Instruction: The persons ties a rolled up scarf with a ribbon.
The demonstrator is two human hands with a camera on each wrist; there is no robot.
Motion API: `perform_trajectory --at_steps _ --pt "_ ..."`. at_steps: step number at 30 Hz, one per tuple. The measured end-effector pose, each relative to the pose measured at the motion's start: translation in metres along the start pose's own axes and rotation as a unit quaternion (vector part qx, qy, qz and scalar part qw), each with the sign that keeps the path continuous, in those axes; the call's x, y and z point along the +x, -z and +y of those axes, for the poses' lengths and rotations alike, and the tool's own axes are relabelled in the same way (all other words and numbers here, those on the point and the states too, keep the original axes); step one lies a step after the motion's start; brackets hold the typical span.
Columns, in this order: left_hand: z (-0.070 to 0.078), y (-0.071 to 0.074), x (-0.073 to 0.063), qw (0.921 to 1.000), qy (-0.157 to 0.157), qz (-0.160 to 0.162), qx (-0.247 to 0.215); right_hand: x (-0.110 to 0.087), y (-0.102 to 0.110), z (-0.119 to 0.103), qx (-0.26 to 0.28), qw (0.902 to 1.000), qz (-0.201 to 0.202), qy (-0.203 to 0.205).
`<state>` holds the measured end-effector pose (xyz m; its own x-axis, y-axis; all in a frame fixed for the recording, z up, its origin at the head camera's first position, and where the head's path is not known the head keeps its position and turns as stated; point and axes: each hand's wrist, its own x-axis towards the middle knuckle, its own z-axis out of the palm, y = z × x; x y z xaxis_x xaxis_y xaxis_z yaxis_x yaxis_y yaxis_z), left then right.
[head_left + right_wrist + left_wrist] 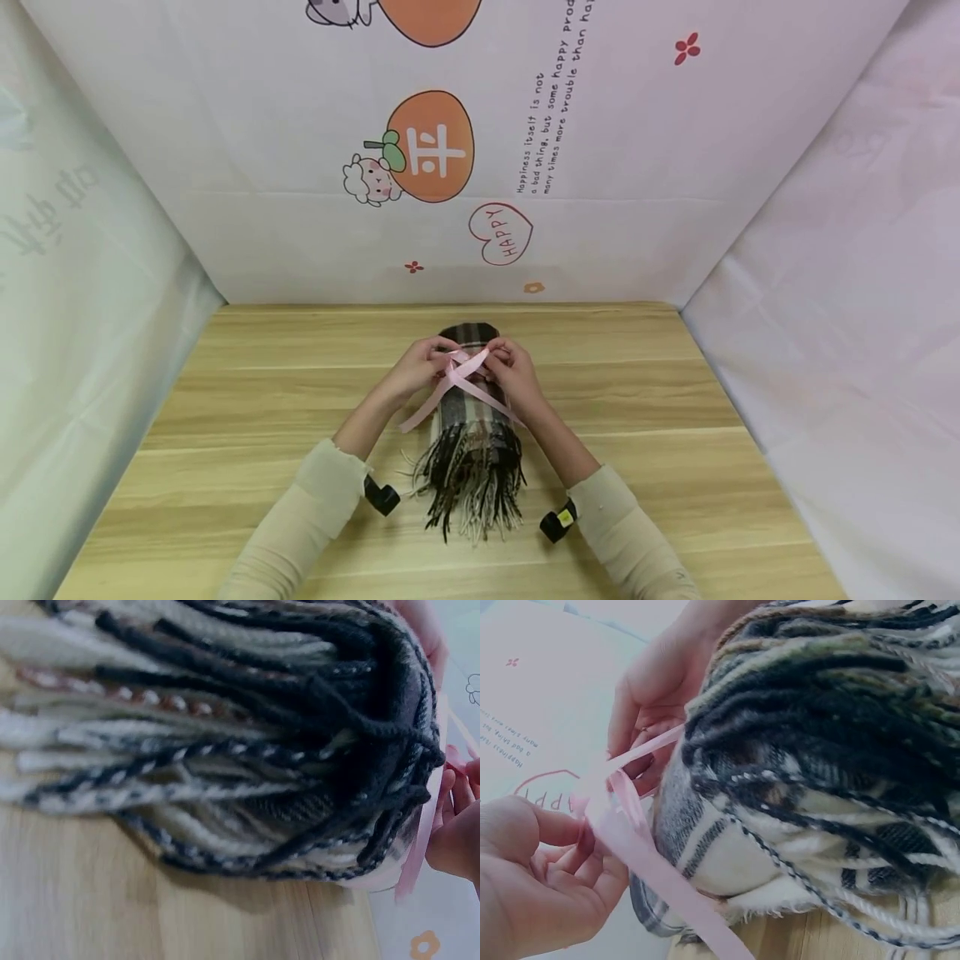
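Note:
A rolled plaid scarf in black, brown and cream lies on the wooden table, its long fringe toward me. Pink ribbon crosses over the roll near its far part, with two loose tails spreading down its sides. My left hand is at the left of the crossing and pinches the ribbon between thumb and fingers; the left wrist view shows this hand closely. On the other side, my right hand pinches a raised piece of ribbon. In the right wrist view, the fringe hides much of the ribbon.
The pale wooden table extends around the scarf. A white printed sheet stands along the far edge, and white side sheets border left and right. Small black devices are strapped at both wrists.

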<state>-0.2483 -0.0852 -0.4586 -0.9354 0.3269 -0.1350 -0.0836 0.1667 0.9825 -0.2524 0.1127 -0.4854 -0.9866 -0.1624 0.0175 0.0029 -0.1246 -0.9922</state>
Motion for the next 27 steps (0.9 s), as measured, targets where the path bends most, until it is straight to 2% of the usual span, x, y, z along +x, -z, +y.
perform_trajectory --at_steps 4,8,11,15,19,23,27 --pt "0.0 -0.001 0.002 0.9993 0.018 -0.006 -0.034 -0.001 -0.001 -0.002 0.085 0.9962 0.003 -0.022" --pt "0.001 -0.001 0.005 0.9962 0.041 -0.014 -0.076 -0.003 -0.001 -0.004 0.138 0.99 -0.027 -0.013" --pt "0.002 -0.001 0.004 0.993 0.056 -0.012 -0.103 -0.004 -0.001 -0.003 0.124 0.9908 -0.055 0.002" --pt "0.004 0.0 0.003 0.9912 0.06 -0.011 -0.118 -0.004 0.0 -0.002 0.052 0.9962 -0.067 0.019" --pt "0.004 0.001 0.002 0.9883 0.057 -0.015 -0.141 -0.005 -0.001 -0.001 0.0 0.9992 -0.033 0.025" --pt "0.003 0.003 0.001 0.9784 0.057 -0.023 -0.197 -0.003 -0.001 0.001 0.036 0.9988 0.021 0.027" --pt "-0.002 0.009 -0.001 0.9677 0.051 -0.028 -0.245 -0.002 0.007 0.001 0.084 0.9945 0.056 0.026"
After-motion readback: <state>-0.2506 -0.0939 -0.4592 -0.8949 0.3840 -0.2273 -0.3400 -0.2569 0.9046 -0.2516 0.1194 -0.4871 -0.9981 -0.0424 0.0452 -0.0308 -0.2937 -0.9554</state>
